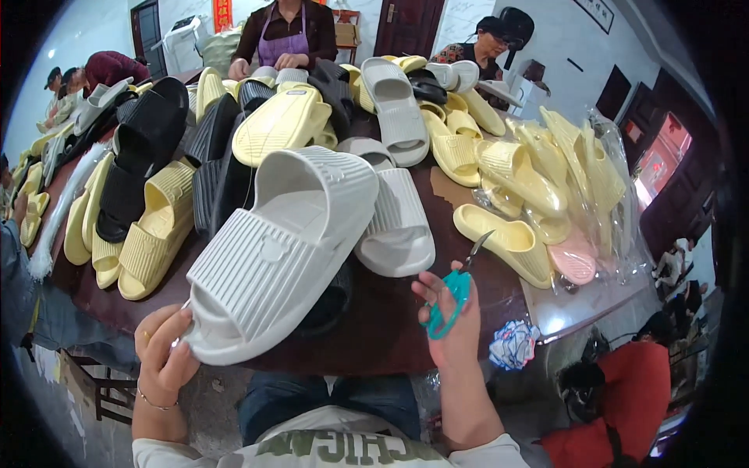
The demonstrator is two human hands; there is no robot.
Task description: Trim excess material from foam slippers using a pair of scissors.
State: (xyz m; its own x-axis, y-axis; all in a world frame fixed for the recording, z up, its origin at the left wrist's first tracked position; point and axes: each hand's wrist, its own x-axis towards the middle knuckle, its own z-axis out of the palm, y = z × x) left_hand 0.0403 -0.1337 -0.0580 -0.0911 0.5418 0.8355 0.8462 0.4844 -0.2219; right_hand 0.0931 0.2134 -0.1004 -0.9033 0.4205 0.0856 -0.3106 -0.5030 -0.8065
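A large light-grey ribbed slide sandal is tilted up before me. My left hand grips it by the toe end, thumb and fingers closed on the sole's edge. Behind its right side another grey slide rests on the table. In my right hand are scissors with teal handles. Their metal blades point up and to the right, and the handle loops lie against my palm and fingers. Just beyond the blades lies a pale yellow slide.
Yellow, black and grey slides crowd the dark table. At the right are yellow slides in clear plastic bags and a pink slide. A crumpled blue-and-white ball sits by the near edge. A person in a purple apron stands across; other people are around.
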